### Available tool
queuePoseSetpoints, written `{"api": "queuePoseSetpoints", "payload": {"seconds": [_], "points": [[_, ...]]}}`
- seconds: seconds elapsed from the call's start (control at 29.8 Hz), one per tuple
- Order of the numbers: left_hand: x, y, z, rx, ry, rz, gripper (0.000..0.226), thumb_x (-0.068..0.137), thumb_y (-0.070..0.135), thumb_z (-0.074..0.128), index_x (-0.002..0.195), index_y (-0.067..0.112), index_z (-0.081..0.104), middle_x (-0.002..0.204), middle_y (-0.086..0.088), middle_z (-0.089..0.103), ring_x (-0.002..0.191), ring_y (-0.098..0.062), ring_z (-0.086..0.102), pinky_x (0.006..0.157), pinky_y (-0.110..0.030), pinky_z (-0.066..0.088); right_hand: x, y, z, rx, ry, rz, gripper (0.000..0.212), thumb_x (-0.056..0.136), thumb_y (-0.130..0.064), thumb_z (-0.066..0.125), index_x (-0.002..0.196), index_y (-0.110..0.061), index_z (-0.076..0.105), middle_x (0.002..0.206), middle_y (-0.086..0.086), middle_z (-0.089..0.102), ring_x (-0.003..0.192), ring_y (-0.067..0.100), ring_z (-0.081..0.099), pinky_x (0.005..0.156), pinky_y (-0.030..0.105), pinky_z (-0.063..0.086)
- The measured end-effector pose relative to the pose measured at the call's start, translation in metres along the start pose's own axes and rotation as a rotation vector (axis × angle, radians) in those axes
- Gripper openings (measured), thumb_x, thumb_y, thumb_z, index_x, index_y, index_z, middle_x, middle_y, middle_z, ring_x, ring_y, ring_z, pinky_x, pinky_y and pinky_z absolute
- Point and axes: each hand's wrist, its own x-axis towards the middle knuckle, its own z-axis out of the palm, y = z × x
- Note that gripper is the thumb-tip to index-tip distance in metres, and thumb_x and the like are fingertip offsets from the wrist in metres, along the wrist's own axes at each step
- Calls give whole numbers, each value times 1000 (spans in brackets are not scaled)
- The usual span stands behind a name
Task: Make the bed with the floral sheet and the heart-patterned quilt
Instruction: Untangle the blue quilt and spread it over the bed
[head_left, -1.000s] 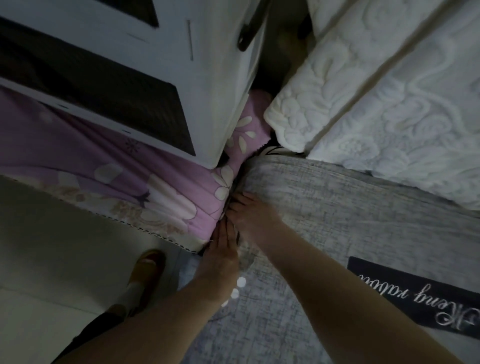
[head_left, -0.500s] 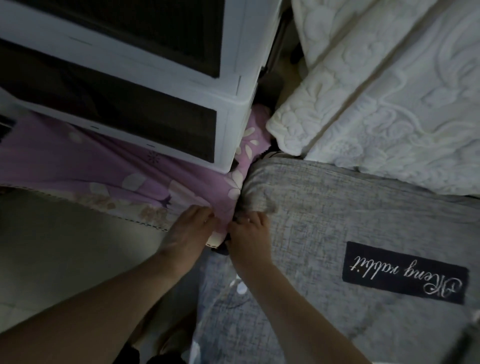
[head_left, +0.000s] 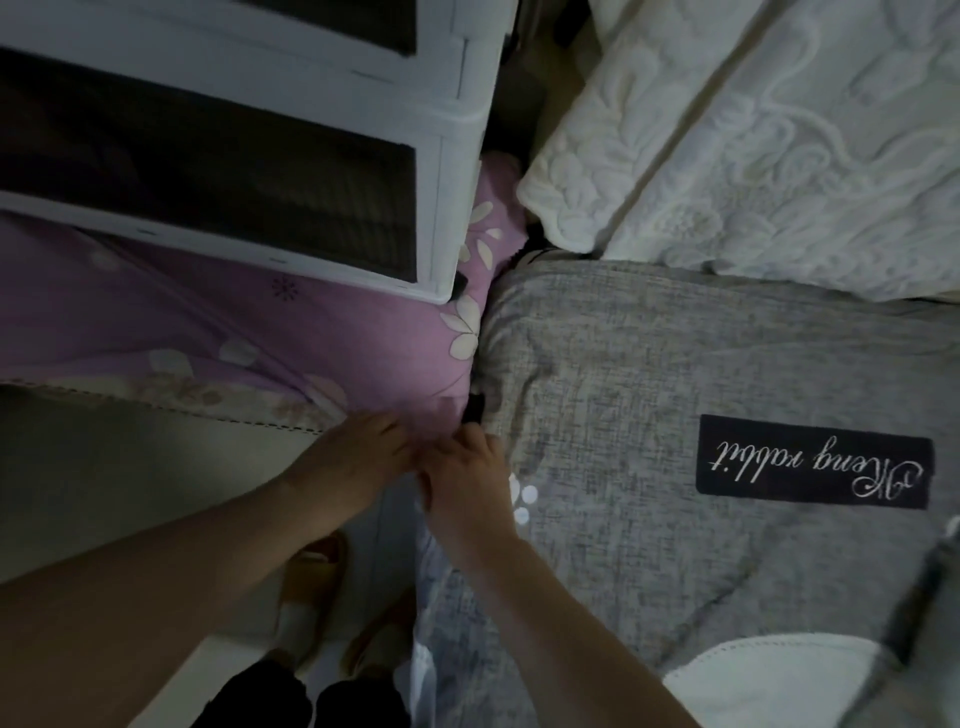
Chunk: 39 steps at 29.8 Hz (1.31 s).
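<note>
- The purple floral sheet (head_left: 311, 332) lies on the left. Its stitched hem runs along the bed's edge above the pale floor (head_left: 104, 467).
- A white plastic drawer unit (head_left: 457, 156) stands on the sheet, its corner just beside the seam where the sheet meets the grey woven bed cover (head_left: 623, 364).
- The left hand (head_left: 358, 457) rests on the sheet's hem near its corner, fingers fairly straight.
- The right hand (head_left: 467, 483) touches the left at the seam with fingers bent; their tips are hidden, so I cannot tell whether it grips anything.
- A white embossed quilt (head_left: 753, 156) overlaps the grey cover's far edge.
- A dark narrow gap separates the drawer unit from the quilt.
</note>
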Motion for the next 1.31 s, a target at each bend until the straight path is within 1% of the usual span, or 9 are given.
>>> {"api": "queuePoseSetpoints", "payload": {"seconds": [0.17, 0.27, 0.44, 0.6, 0.8, 0.94, 1.04, 1.17, 1.31], "points": [[-13, -3, -29, -37, 65, -7, 42, 45, 2, 85, 81, 14, 69, 84, -3, 62, 85, -24, 53, 67, -32, 51, -3, 12, -22, 15, 117, 47, 22, 76, -25, 48, 79, -17, 69, 83, -2, 67, 91, 27, 59, 74, 36, 42], [24, 45, -36, -224, 191, -87, 61, 59, 2, 83, 117, 10, 68, 113, -9, 65, 99, -24, 58, 72, -30, 56, 22, 47, -40, -103, 141, -11, 36, 80, -20, 44, 99, -13, 73, 107, 5, 70, 110, 30, 62, 89, 37, 48], [63, 138, 0, -634, 244, -566, 68, 94, 30, 40, 149, -6, 24, 152, -27, 32, 139, -37, 37, 113, -45, 35, 59, 99, -46, -333, -61, -360, 35, 84, -28, 45, 97, -17, 76, 115, 7, 69, 117, 33, 61, 105, 48, 44], [93, 143, 20, -836, 173, -912, 78, 90, 42, 17, 148, -10, 28, 154, -25, 32, 137, -41, 40, 110, -54, 35, 77, 112, -22, -384, -122, -482, 27, 83, -32, 52, 87, -18, 76, 101, 3, 71, 113, 31, 62, 100, 38, 43], [101, 136, 51, -894, 246, -979, 68, 99, 33, 40, 156, 16, 9, 161, -7, 18, 139, -26, 33, 113, -38, 35, 93, 119, 2, -409, -204, -502, 33, 84, -32, 49, 86, -15, 77, 94, 4, 73, 107, 31, 65, 103, 39, 38], [102, 135, 41, -705, 240, -881, 93, 68, 5, 78, 148, -3, 33, 150, -23, 39, 132, -38, 46, 103, -47, 46, 105, 100, -11, -314, -254, -529, 20, 66, -21, 54, 59, -11, 70, 62, 7, 65, 71, 32, 67, 78, 36, 56], [101, 137, 35, -853, 221, -924, 88, 76, 8, 67, 153, 3, 23, 156, -15, 29, 140, -31, 33, 114, -40, 32, 106, 103, -23, -362, -278, -595, 30, 71, -23, 45, 59, -11, 70, 66, 7, 65, 79, 33, 66, 77, 37, 55], [109, 128, 41, -953, 271, -1139, 71, 80, 37, 34, 146, 11, 31, 129, -21, 56, 104, -37, 58, 90, -45, 49, 102, 117, -9, -368, -162, -735, 29, 77, -22, 49, 55, -20, 69, 63, 0, 65, 79, 32, 67, 84, 39, 52], [119, 122, 48, -854, 176, -1082, 79, 92, 41, 37, 157, 16, -1, 158, -11, 30, 138, -30, 37, 115, -41, 32, 98, 109, 18, -433, -252, -556, 29, 82, -28, 52, 75, -17, 78, 78, 3, 74, 89, 31, 69, 95, 40, 49]]}}
